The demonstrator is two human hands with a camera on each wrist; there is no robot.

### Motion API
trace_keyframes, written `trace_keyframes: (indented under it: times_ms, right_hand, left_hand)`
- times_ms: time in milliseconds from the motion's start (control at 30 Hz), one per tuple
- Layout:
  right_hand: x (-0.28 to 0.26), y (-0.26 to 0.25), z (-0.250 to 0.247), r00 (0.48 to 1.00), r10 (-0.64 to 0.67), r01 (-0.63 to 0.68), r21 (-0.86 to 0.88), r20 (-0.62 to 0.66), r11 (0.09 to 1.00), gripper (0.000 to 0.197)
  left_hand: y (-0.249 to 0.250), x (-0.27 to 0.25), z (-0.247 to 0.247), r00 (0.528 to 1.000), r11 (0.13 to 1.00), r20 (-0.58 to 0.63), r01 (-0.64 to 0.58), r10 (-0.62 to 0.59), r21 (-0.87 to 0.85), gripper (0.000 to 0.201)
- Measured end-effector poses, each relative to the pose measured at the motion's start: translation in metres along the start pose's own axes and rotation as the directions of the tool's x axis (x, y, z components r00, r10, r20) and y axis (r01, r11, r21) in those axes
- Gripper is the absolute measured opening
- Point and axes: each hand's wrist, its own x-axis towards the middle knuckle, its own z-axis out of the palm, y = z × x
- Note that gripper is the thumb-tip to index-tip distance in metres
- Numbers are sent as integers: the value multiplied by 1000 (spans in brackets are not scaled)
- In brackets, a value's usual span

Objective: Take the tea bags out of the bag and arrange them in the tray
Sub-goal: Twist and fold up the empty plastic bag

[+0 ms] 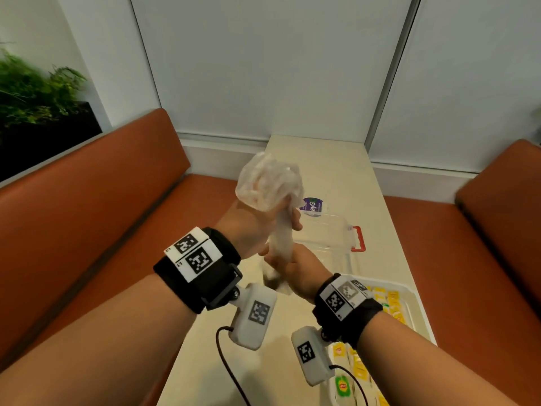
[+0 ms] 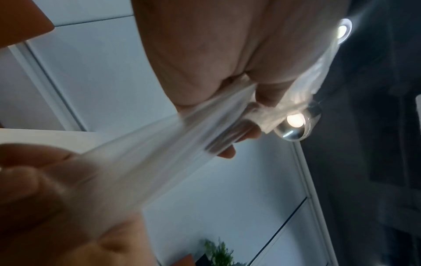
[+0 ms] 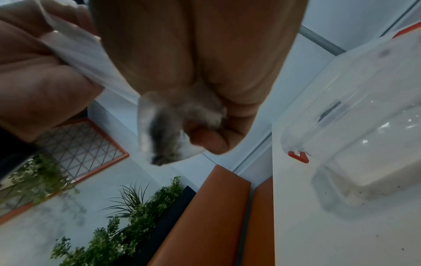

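Head view: your left hand (image 1: 257, 227) and right hand (image 1: 295, 269) hold a crumpled clear plastic bag (image 1: 270, 183) above the pale narrow table (image 1: 345, 174). The bag's bunched upper part bulges above your left fingers, which curl round its twisted neck; your right fingers close round the same neck just below them. Beyond your fingers lies a clear plastic box with a red latch (image 1: 330, 232). Nearer you than your right fingers, beside that wrist, stands the white tray (image 1: 415, 303) holding yellow-labelled tea bags (image 1: 392, 300).

Left wrist view: your left hand (image 2: 205, 59) has its fingers (image 2: 268, 93) curled onto the clear film of the bag (image 2: 159, 140), which runs taut from them down to your right hand (image 2: 45, 189); motion blur hides how the right fingers lie here.

Right wrist view: your right hand (image 3: 193, 63) is clenched on the bag (image 3: 164, 129), whose rounded end, darkened inside, hangs out below the fingers. Your left hand (image 3: 38, 84) pinches the film to one side. The clear box (image 3: 364, 111) rests on the table (image 3: 318, 243), well apart from your fingers
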Motion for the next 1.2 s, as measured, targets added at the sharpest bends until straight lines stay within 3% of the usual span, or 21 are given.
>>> trace_keyframes:
  times_ms: [33, 133, 267, 400, 500, 567, 667, 700, 733, 800, 867, 900, 933, 1000, 1033, 1133, 1200]
  right_hand:
    - [0, -1, -2, 1000, 27, -28, 50, 6, 998, 9]
    - [2, -1, -6, 992, 128, -128, 186, 14, 974, 14]
    - [4, 4, -15, 993, 112, -114, -76, -34, 991, 18]
    - [2, 6, -12, 988, 156, -146, -298, 10, 944, 31]
    - [4, 8, -12, 979, 201, -203, -83, -22, 976, 28]
    - [6, 9, -14, 971, 231, -223, 119, -58, 968, 25]
    - [4, 3, -18, 960, 258, -205, 356, -108, 912, 33]
    - [3, 1, -20, 961, 256, -194, 411, -100, 891, 34]
    - [2, -4, -22, 962, 255, -192, 429, -93, 882, 32]
    - [2, -9, -22, 970, 228, -171, 427, -86, 888, 26]
    - [3, -18, -20, 986, 152, -113, 376, -74, 920, 21]
    - [2, -24, -18, 993, 111, -89, 362, -42, 928, 16]
    - [0, -33, -16, 997, 79, -76, 334, 7, 940, 23]
    - [-2, -42, -14, 991, 77, -106, 290, 110, 951, 57]
    - [-3, -44, -14, 988, 86, -118, 261, 130, 958, 63]
    - [-6, -40, -17, 985, 152, -173, 390, 84, 904, 40]
    - [-6, -35, -17, 979, 152, -194, 405, 133, 894, 46]
  left_hand:
    - [4, 2, -1, 999, 998, 42, 3, -1, -57, 10]
    - [10, 4, -12, 986, 970, 157, -17, 56, -241, 21]
    - [4, -3, -16, 994, 969, 47, -89, 102, -229, 28]
    - [10, 5, -19, 988, 963, 151, -2, 44, -268, 44]
    - [11, 2, -26, 976, 958, 159, -104, 151, -268, 33]
    - [8, -7, -40, 930, 951, 344, -17, 129, -309, 45]
    - [1, -18, -68, 726, 913, 674, 357, -138, -197, 74]
    - [-4, -20, -74, 688, 904, 688, 412, -230, -110, 82]
    - [-8, -21, -74, 679, 893, 659, 450, -323, -26, 84]
    - [-14, -21, -64, 753, 886, 471, 426, -459, 183, 71]
    - [-20, -19, -49, 853, 814, 264, 269, -450, 516, 55]
    - [-25, -19, -41, 880, 757, 224, 202, -419, 622, 50]
    - [-28, -20, -33, 891, 730, 223, 157, -395, 666, 52]
    - [-40, -22, -24, 890, 749, 262, 121, -372, 652, 68]
    - [-46, -22, -22, 892, 774, 275, 118, -357, 622, 72]
    - [-59, -20, -21, 910, 822, 288, 92, -299, 562, 53]
    - [-64, -20, -20, 920, 831, 283, 76, -272, 551, 27]
